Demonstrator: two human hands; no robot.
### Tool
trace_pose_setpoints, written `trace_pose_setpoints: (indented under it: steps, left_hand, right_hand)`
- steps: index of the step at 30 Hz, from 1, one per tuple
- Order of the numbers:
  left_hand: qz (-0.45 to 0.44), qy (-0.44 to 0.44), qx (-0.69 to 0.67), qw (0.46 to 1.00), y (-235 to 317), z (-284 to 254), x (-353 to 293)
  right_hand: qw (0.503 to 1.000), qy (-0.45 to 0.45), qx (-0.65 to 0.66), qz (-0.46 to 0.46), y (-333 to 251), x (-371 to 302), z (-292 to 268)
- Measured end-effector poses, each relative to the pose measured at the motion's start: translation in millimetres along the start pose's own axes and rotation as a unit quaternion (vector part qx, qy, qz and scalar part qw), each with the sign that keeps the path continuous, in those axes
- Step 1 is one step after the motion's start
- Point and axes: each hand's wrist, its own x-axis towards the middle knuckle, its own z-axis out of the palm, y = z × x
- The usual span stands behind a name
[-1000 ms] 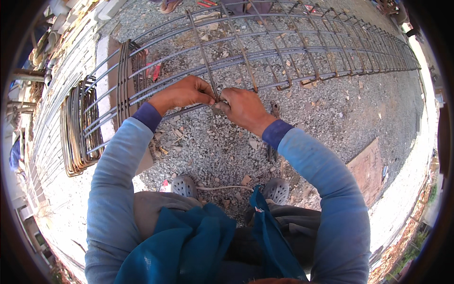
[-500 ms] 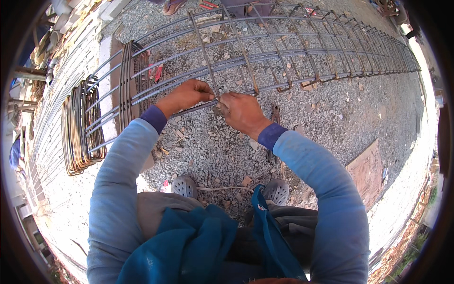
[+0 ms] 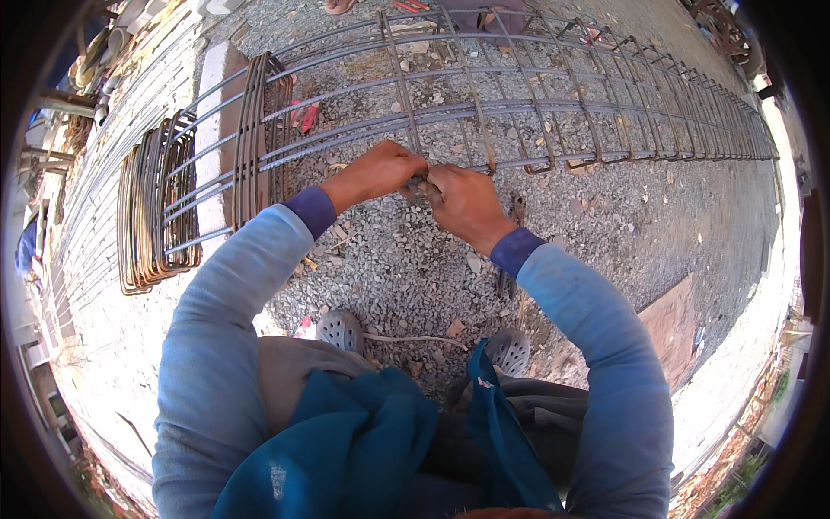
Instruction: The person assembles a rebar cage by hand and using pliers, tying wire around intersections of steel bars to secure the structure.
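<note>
A long rebar cage point(image 3: 510, 111) of grey bars and square brown stirrups stretches across in front of me. At the lower front corner of one stirrup point(image 3: 406, 91), both hands meet with their fingertips close together. My left hand point(image 3: 373, 176) is closed in a pinch at the front bar. Close beside it, my right hand point(image 3: 469, 206) has its fingers curled in and its thumb pressed toward the same corner. Whatever lies between the fingers is too small and covered to make out. Dark pincers point(image 3: 517, 210) lie on the gravel just beyond my right wrist.
Bundled stirrups point(image 3: 251, 143) hang round the bars at left, with another stack point(image 3: 156, 208) farther left. A concrete block point(image 3: 216, 112) stands under the bars. A flat brown board point(image 3: 670, 333) lies at right. Another person's foot point(image 3: 339, 5) shows at the top.
My view has turned slightly, so the cage sits farther right. Both hands stay at the same stirrup corner, and the left fingertips have come closer to the right ones.
</note>
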Motion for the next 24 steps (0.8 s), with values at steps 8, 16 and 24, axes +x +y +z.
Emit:
trace_pose_setpoints:
  steps: [8,16,24]
  left_hand:
    - [-0.091,-0.035,0.028,0.995,-7,9,12]
    - [-0.110,-0.079,-0.047,0.990,-11,3,14]
    - [-0.126,-0.120,-0.110,0.978,-15,-5,11]
  right_hand:
    - [0.999,-0.021,-0.040,-0.017,6,-6,3]
    - [0.994,-0.003,0.047,0.096,-5,-6,3]
    - [0.979,0.021,0.146,0.139,-6,-53,8]
